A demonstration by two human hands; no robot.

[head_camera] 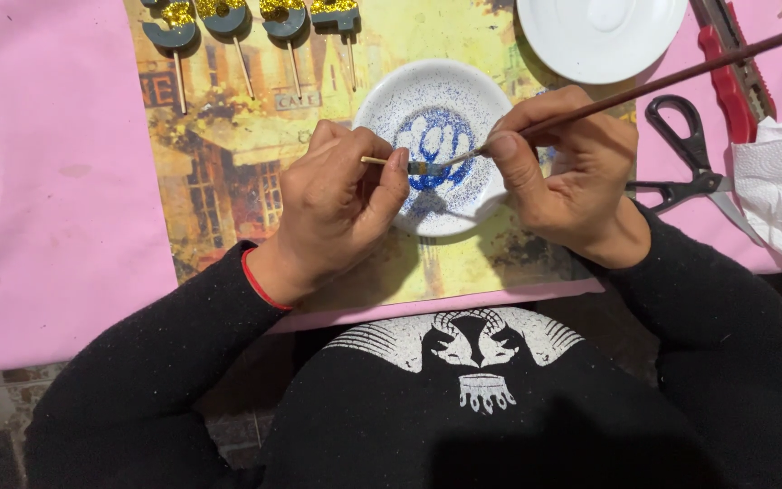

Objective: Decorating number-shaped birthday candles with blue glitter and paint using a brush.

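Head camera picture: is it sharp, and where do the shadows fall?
Head view: mostly sharp, evenly lit; the left hand and right hand cast soft shadows onto the speckled saucer and printed sheet below; the lower clothing is dark, detail lost.

Black scissors [685, 158] lie beside crumpled white tissue [780, 186].

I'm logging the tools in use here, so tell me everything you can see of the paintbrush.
The paintbrush has a long, thin, dark reddish-brown handle that looks like wood. It slants from the upper right corner down to the left, over a small white dish speckled with blue glitter. The right hand pinches it near the lower end between thumb and fingers. Its small tip meets the little piece on a pale stick held by the left hand.
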